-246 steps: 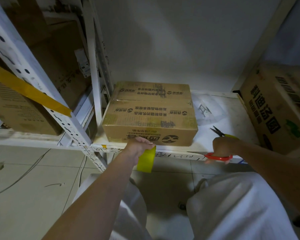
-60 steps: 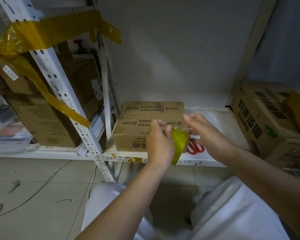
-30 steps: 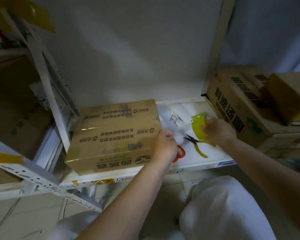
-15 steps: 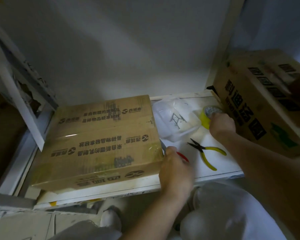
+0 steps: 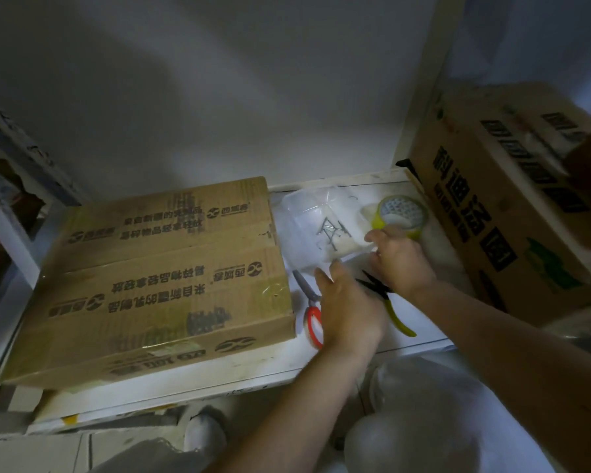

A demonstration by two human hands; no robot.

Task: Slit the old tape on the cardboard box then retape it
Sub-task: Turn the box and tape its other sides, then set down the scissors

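The cardboard box [image 5: 168, 274] lies flat on the left of the white shelf [image 5: 423, 336], with glossy tape along its top seam and edges. A yellow tape roll [image 5: 401, 213] lies at the back right of the shelf. Red-handled scissors [image 5: 313, 312] lie just right of the box. My left hand [image 5: 348, 312] hovers beside the scissors with the thumb out and holds nothing. My right hand [image 5: 401, 261] sits just in front of the roll, off it, with its fingertips at the edge of a clear plastic container [image 5: 318, 230].
Yellow-handled pliers [image 5: 389, 308] lie between my hands, partly under them. A large printed carton [image 5: 492, 213] stands against the shelf's right side. A white wall closes the back. A shelf post [image 5: 11, 233] rises at the left. My knees are below the shelf edge.
My right hand set the tape roll down at the back right and drew back off it. My left hand laid the scissors beside the box and shifted right. The camera moved closer.
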